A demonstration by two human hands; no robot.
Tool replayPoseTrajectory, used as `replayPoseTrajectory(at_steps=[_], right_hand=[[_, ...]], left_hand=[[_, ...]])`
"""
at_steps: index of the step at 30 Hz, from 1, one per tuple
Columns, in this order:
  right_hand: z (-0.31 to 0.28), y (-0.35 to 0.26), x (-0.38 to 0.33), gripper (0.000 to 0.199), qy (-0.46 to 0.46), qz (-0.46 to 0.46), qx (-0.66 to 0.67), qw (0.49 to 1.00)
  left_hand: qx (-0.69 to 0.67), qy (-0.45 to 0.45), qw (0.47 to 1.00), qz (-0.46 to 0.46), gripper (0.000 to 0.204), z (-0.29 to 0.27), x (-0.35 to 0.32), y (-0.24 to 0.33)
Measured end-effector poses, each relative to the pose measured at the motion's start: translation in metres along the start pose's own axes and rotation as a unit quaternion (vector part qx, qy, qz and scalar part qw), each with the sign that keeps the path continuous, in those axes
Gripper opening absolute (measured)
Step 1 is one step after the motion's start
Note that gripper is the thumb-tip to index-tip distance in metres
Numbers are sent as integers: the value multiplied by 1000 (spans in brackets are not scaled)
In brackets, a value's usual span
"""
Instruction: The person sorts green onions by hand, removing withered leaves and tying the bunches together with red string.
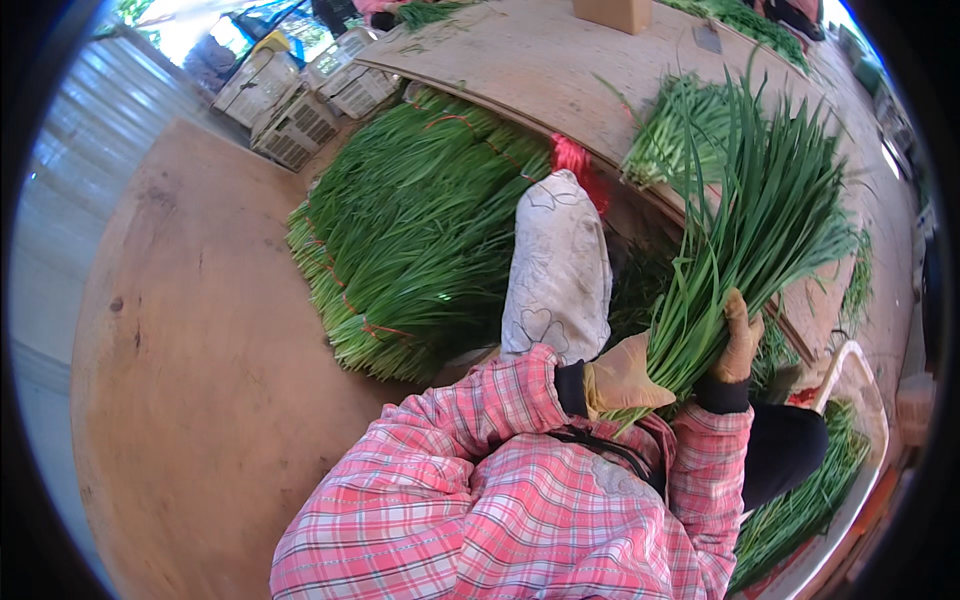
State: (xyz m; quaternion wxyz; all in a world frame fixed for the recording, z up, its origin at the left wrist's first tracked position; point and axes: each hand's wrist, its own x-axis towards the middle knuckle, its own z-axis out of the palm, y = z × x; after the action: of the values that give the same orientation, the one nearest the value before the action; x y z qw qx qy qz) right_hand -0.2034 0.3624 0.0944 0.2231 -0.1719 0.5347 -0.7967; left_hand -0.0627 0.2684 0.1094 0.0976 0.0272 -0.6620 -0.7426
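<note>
A large loose bunch of green chives (765,215) slants up and to the right in front of me, its leaf tips fanned out. My left hand (628,380), in a yellowish glove, closes round the pale lower end of the stems. Higher up, at the right side of the bunch, my right hand (740,340) grips it, also gloved, with the thumb pointing up. The fingers behind the leaves are partly hidden. Beyond the bunch, a smaller heap of chives (680,130) lies on the wooden board (500,50).
Tied chive bundles (420,220) are piled left of centre, beside a pale patterned cloth form (558,270). Red string (572,160) hangs at the board's edge. A white basket (878,400) with chives stands at lower right. White crates (295,130) and a cardboard box (612,12) are farther back.
</note>
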Motion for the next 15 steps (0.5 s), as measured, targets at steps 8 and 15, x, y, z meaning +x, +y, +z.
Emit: replayPoseTrajectory(at_steps=[8,15], right_hand=[[19,-9,-47,55,-108,44,5,993],[21,25,-66,64,-21,79,103,991]], left_hand=[[-71,54,996,17,66,-23,-5,5],[-93,9,995,-41,71,-21,-3,9]])
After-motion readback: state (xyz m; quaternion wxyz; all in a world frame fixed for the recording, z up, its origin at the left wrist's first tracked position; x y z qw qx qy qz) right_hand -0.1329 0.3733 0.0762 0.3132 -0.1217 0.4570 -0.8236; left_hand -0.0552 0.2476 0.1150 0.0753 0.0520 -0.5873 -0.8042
